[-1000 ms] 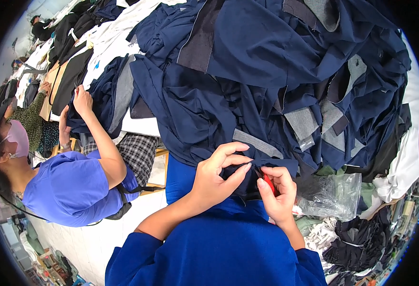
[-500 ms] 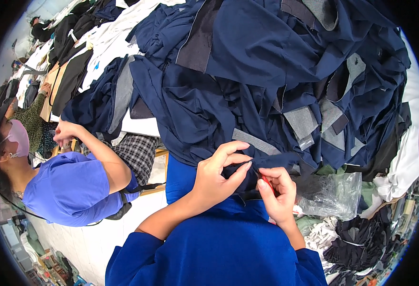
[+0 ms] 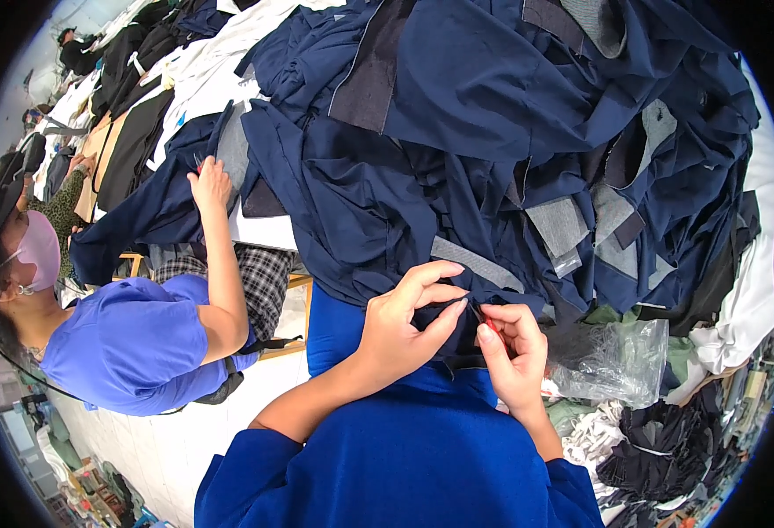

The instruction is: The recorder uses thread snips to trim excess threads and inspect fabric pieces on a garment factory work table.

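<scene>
My left hand pinches the edge of a navy garment between thumb and fingers, close to my body. Close beside it on the right, my right hand is closed around red-handled thread snips, their thin dark tip pointing at the cloth by my left fingertips. Fingers and folds hide most of the snips and the exact spot held. A big heap of navy garments with grey and dark facing pieces lies just beyond both hands.
At left, a co-worker in a blue top reaches over another navy garment on the table. To my right sit a clear plastic bag and bundles of black cloth and white cloth. More garments run along the table at upper left.
My right hand and the snips have shifted very slightly; my left hand stays in place. The co-worker's arm has stretched forward onto the navy garment, which now spreads farther left.
</scene>
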The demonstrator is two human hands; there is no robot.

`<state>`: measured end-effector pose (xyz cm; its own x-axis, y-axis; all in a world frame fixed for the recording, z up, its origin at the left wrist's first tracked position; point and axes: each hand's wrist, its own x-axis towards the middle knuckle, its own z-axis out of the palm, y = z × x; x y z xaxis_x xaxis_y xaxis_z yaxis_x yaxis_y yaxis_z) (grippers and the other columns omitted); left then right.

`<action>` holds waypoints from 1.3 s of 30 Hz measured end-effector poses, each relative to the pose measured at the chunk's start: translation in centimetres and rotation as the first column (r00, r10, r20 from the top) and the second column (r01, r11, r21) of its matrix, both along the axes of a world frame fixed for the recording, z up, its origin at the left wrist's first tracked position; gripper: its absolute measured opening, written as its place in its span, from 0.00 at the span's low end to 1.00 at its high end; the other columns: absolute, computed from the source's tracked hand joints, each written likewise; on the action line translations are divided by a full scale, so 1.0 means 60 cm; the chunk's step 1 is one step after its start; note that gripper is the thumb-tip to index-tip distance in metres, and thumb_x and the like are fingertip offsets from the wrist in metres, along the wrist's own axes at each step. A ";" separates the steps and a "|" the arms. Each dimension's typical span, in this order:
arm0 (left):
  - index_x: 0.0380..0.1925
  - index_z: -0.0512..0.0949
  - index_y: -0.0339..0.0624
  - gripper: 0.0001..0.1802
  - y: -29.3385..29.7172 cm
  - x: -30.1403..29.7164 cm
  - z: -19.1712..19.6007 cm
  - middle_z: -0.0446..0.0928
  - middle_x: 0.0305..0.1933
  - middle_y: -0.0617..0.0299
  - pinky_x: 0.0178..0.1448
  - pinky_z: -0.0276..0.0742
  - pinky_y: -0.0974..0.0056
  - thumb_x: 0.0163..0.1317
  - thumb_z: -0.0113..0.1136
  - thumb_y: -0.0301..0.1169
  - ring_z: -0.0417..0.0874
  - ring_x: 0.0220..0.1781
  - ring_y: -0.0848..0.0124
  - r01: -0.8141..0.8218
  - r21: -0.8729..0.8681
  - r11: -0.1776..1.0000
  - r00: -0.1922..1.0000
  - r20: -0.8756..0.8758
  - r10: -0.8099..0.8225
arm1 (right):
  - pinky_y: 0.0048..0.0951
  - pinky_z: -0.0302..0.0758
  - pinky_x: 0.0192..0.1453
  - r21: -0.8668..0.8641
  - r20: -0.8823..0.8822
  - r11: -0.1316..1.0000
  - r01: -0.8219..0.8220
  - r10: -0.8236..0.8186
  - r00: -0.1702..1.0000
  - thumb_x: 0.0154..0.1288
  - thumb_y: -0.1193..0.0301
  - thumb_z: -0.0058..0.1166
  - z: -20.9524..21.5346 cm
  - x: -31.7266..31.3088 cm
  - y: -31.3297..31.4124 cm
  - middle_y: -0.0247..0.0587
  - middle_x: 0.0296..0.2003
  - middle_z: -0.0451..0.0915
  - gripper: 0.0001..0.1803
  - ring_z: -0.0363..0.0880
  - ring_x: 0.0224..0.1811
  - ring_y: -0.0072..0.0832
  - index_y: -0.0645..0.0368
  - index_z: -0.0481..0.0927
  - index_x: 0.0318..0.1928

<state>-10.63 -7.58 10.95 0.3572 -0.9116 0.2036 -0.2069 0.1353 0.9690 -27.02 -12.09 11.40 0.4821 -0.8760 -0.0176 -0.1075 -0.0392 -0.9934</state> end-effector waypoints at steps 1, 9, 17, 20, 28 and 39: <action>0.49 0.72 0.37 0.20 0.000 0.000 0.000 0.83 0.37 0.58 0.42 0.78 0.71 0.55 0.63 0.22 0.86 0.40 0.69 0.001 0.004 1.000 1.000 -0.002 -0.001 | 0.14 0.69 0.35 0.000 -0.001 1.000 0.002 -0.002 1.000 0.63 0.78 0.55 0.000 0.000 0.000 0.36 0.31 0.80 0.10 0.74 0.31 0.13 0.68 0.74 0.43; 0.48 0.72 0.36 0.20 0.000 0.000 -0.006 0.83 0.38 0.57 0.43 0.78 0.70 0.54 0.63 0.22 0.86 0.39 0.69 -0.011 -0.009 1.000 0.999 -0.031 0.011 | 0.15 0.69 0.36 0.003 0.002 1.000 -0.004 0.004 1.000 0.62 0.78 0.56 0.003 0.000 0.000 0.37 0.31 0.80 0.10 0.74 0.32 0.14 0.69 0.74 0.44; 0.48 0.72 0.37 0.20 0.000 -0.001 -0.002 0.84 0.36 0.57 0.41 0.78 0.70 0.54 0.63 0.22 0.86 0.39 0.69 -0.005 -0.007 1.000 0.999 -0.036 0.005 | 0.15 0.70 0.38 0.012 0.006 1.000 0.009 -0.010 1.000 0.62 0.79 0.56 0.006 0.006 -0.001 0.38 0.33 0.80 0.11 0.75 0.34 0.15 0.68 0.74 0.44; 0.48 0.72 0.38 0.20 0.001 0.000 -0.002 0.84 0.36 0.57 0.41 0.78 0.70 0.54 0.63 0.22 0.86 0.39 0.69 0.006 -0.010 1.000 0.999 -0.035 -0.007 | 0.15 0.71 0.38 -0.040 0.003 0.999 0.014 -0.014 1.000 0.61 0.79 0.57 0.008 0.008 -0.002 0.38 0.33 0.80 0.11 0.75 0.34 0.15 0.68 0.74 0.44; 0.49 0.71 0.37 0.21 0.003 -0.001 -0.006 0.83 0.37 0.57 0.42 0.77 0.71 0.55 0.62 0.22 0.86 0.39 0.70 0.032 -0.030 0.999 0.999 0.007 -0.032 | 0.16 0.70 0.40 -0.027 0.075 0.996 0.085 -0.083 0.994 0.60 0.81 0.57 -0.004 0.006 0.000 0.37 0.34 0.79 0.11 0.75 0.36 0.16 0.66 0.72 0.43; 0.55 0.65 0.38 0.25 0.002 -0.009 -0.003 0.83 0.37 0.58 0.51 0.72 0.71 0.58 0.60 0.21 0.81 0.43 0.76 0.258 0.085 0.962 0.861 -0.471 -0.189 | 0.14 0.65 0.27 -0.184 0.049 0.978 0.104 -0.096 0.994 0.57 0.80 0.60 -0.018 0.000 -0.019 0.29 0.23 0.77 0.08 0.70 0.23 0.11 0.63 0.79 0.38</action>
<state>-11.18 -7.48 10.79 0.1616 -0.9845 -0.0675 0.2806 -0.0197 0.9596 -27.01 -13.21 10.32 0.3888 -0.9061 0.1670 -0.0812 -0.2143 -0.9734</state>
